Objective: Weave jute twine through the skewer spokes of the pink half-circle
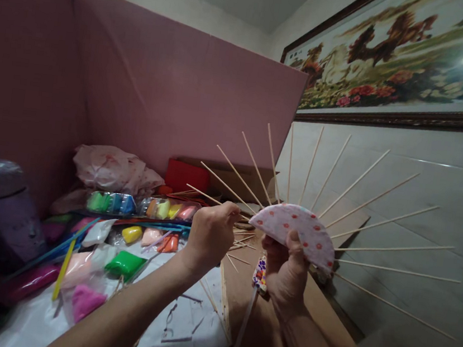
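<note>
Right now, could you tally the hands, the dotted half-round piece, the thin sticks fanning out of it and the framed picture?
Hands: 2 (left hand, right hand)
Dotted half-round piece: 1
Thin sticks fanning out: 14
Framed picture: 1
Total: 18

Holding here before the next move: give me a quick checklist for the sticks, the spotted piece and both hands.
1. Right hand has a grip on the half-round spotted piece: ok, thumb on its face.
2. Left hand at the leftmost stick: ok, fingers pinched near the piece's edge.
3. Sticks spread around the curved edge: ok, fanned out.
4. Inner stick ends secure: cannot tell, hidden.
5. Flower-patterned piece joined to the spotted one: cannot tell.
6. Worktop free of clutter: not ok, green packet among others.
</note>
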Action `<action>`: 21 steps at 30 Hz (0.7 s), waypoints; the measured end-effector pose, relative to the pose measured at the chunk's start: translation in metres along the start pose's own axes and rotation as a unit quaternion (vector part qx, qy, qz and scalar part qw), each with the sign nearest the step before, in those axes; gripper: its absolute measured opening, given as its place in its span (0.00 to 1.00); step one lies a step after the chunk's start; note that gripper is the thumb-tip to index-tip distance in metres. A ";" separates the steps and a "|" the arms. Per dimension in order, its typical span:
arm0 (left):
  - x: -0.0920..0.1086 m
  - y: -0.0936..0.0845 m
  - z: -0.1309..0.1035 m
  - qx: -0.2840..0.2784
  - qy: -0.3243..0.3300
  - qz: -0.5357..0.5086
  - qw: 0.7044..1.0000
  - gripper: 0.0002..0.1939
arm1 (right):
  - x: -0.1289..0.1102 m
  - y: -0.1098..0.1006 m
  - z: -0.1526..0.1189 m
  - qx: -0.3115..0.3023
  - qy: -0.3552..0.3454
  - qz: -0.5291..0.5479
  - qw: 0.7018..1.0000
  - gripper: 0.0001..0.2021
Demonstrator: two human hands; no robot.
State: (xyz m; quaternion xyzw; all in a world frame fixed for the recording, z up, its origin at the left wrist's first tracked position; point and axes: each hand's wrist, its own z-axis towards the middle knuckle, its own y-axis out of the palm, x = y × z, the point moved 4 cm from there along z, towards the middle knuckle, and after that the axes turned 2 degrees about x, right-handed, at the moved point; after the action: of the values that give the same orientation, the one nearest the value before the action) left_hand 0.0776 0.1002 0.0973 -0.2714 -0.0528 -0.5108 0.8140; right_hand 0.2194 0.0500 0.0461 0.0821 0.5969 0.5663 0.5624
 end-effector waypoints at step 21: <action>0.004 0.004 -0.007 0.028 0.145 0.067 0.987 0.09 | -0.003 0.001 0.001 0.003 -0.002 0.020 1.000 0.14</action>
State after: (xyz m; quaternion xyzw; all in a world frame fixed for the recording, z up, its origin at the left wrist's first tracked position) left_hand 0.0822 0.0946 0.0915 -0.1744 0.0694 -0.4875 0.8527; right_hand 0.2205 0.0488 0.0489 0.0972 0.5955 0.5757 0.5519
